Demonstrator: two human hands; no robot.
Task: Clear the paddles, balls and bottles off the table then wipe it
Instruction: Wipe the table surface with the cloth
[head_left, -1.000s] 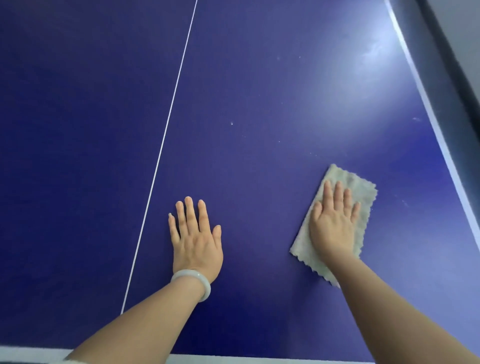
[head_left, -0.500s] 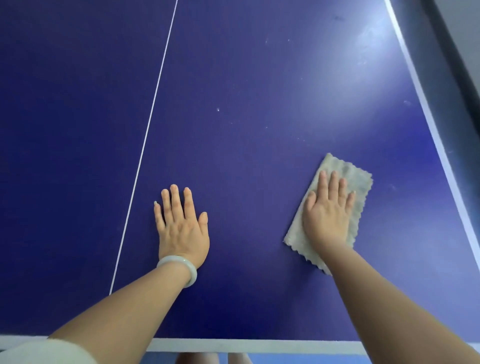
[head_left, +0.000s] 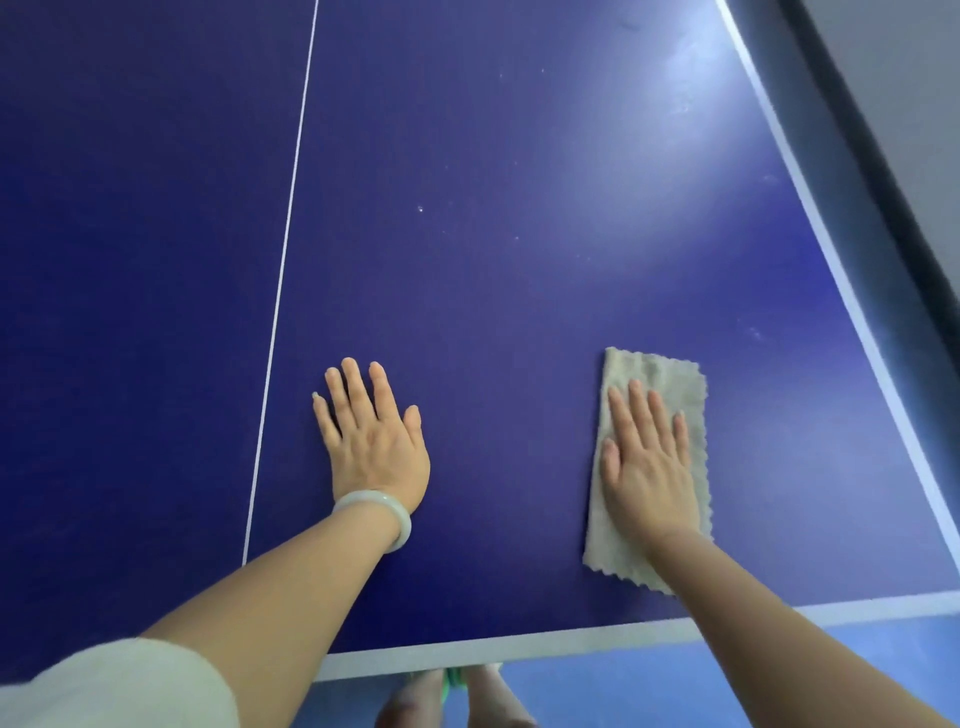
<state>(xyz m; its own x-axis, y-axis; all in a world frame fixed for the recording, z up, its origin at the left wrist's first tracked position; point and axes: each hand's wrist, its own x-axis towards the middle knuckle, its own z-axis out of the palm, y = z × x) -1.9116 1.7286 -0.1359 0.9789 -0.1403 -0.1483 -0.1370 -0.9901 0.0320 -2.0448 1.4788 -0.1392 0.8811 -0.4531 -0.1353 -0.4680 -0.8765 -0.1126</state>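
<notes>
The dark blue table tennis table (head_left: 467, 260) fills the view, with a white centre line running up its left half. My right hand (head_left: 647, 457) lies flat with straight fingers on a grey-beige cloth (head_left: 670, 376), pressing it onto the table near the right front corner. My left hand (head_left: 371, 441) rests flat on the bare table surface to the right of the centre line, fingers spread, with a pale bangle on its wrist. No paddles, balls or bottles show on the visible part of the table.
The table's white near edge (head_left: 519, 647) runs across the bottom and its white right edge (head_left: 831, 244) slants up to the top. Blue floor (head_left: 727, 675) and my feet show below the near edge. A grey wall stands beyond the right side.
My right hand has drawn the cloth back toward the near edge and turned it more upright. My left hand stays flat on the table. The view has tilted down, showing more of the near edge.
</notes>
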